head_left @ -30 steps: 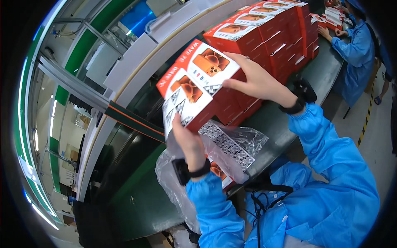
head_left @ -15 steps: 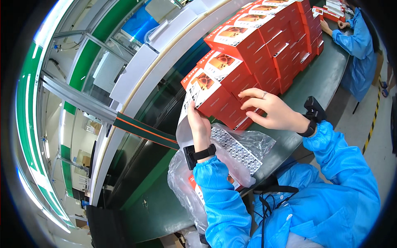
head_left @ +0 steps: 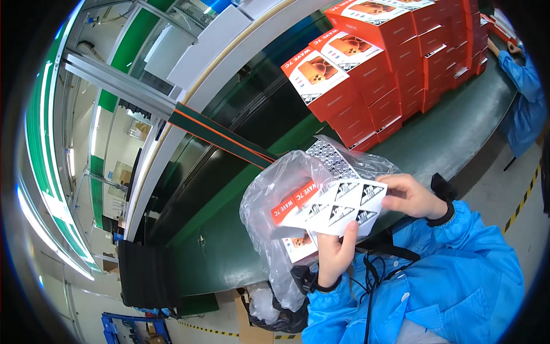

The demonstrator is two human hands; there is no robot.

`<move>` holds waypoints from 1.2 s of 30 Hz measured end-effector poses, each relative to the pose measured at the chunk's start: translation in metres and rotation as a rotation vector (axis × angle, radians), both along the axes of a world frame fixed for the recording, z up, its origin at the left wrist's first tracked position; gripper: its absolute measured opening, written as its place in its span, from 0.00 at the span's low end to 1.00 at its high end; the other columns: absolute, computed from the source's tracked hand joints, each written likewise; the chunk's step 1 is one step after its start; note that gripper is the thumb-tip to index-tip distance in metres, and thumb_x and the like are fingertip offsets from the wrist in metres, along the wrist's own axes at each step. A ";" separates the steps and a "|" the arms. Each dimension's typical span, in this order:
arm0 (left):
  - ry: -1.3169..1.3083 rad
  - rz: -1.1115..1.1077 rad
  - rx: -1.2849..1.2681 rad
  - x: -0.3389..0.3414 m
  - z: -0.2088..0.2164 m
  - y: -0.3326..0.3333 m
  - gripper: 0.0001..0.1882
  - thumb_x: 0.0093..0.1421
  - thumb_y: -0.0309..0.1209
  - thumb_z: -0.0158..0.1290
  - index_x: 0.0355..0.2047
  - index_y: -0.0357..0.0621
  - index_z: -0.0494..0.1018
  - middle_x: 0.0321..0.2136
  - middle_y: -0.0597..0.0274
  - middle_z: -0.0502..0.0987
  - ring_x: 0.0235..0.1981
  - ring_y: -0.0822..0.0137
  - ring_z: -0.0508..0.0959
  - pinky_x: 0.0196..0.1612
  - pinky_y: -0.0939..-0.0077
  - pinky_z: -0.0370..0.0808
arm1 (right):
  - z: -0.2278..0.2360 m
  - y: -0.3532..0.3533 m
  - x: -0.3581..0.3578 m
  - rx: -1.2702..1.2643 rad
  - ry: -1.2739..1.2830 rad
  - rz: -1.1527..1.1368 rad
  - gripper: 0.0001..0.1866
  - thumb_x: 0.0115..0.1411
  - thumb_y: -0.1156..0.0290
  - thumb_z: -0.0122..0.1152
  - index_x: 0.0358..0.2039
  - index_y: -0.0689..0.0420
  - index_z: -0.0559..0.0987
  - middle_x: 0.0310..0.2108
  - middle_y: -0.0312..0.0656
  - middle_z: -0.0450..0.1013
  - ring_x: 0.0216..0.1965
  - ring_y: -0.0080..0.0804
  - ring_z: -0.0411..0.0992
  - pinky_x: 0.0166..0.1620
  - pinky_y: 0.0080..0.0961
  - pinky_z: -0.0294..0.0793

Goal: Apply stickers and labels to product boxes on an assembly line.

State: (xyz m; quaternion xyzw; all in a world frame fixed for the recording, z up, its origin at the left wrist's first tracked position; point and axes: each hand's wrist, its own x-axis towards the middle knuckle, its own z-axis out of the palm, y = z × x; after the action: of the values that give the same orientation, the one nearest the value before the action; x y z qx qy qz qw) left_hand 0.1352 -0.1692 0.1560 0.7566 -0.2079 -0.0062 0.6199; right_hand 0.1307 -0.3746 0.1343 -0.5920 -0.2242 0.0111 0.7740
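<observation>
My left hand (head_left: pixel 336 255) grips the lower edge of a white sheet of stickers (head_left: pixel 344 207) printed with black diamond shapes, its thumb on top. My right hand (head_left: pixel 413 198) pinches the sheet's right corner between thumb and fingers. The sheet is held over a clear plastic bag (head_left: pixel 258 198) on the green work surface. Red-and-white boxes (head_left: pixel 285 210) lie in the bag, partly hidden by the sheet. A second patterned sheet (head_left: pixel 332 159) lies partly under the plastic, beyond my hands. Black straps with small devices circle both wrists.
Stacked red boxes (head_left: pixel 366 86) with white picture tops stand beyond my hands along the green table (head_left: pixel 212 264). A dark green strap with orange lines (head_left: pixel 223 137) crosses at the left. In the far right, another person's blue sleeve (head_left: pixel 524 77) shows beside more boxes.
Both hands have drawn back from the front box of the stack toward my body. The sticker sheet came along in my left hand, and my right hand has closed on its corner.
</observation>
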 end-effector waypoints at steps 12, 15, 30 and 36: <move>-0.527 -0.798 -0.147 -0.090 0.008 0.073 0.14 0.56 0.27 0.50 0.40 0.29 0.71 0.38 0.46 0.75 0.36 0.55 0.76 0.38 0.67 0.74 | 0.001 0.022 0.008 0.376 0.167 0.225 0.09 0.59 0.70 0.52 0.34 0.64 0.73 0.32 0.38 0.73 0.33 0.20 0.70 0.38 0.18 0.69; -0.506 -0.192 -0.041 -0.105 -0.003 0.095 0.13 0.47 0.21 0.53 0.36 0.31 0.72 0.38 0.49 0.76 0.35 0.53 0.77 0.40 0.62 0.73 | 0.011 0.034 0.012 -0.075 -0.141 0.227 0.06 0.57 0.73 0.57 0.29 0.63 0.76 0.28 0.39 0.74 0.31 0.22 0.71 0.36 0.20 0.69; -0.054 0.528 0.050 -0.074 -0.021 0.059 0.07 0.53 0.18 0.55 0.34 0.33 0.73 0.30 0.54 0.76 0.29 0.68 0.76 0.32 0.79 0.74 | 0.002 0.110 -0.001 -0.329 -0.417 -0.250 0.08 0.50 0.71 0.66 0.29 0.56 0.76 0.29 0.37 0.66 0.33 0.31 0.68 0.38 0.26 0.68; -0.078 0.585 -0.059 -0.072 -0.038 0.072 0.07 0.53 0.18 0.55 0.33 0.31 0.73 0.31 0.54 0.76 0.29 0.69 0.75 0.32 0.82 0.73 | -0.015 0.130 -0.007 -0.483 -0.563 -0.230 0.11 0.47 0.73 0.65 0.33 0.57 0.77 0.33 0.36 0.71 0.35 0.33 0.70 0.39 0.28 0.68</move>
State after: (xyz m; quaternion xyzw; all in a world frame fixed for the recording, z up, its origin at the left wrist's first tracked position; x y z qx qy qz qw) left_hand 0.0629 -0.0971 0.1179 0.7658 -0.0048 0.2080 0.6085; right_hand 0.1236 -0.2442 0.1193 -0.7584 -0.3510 -0.1860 0.5167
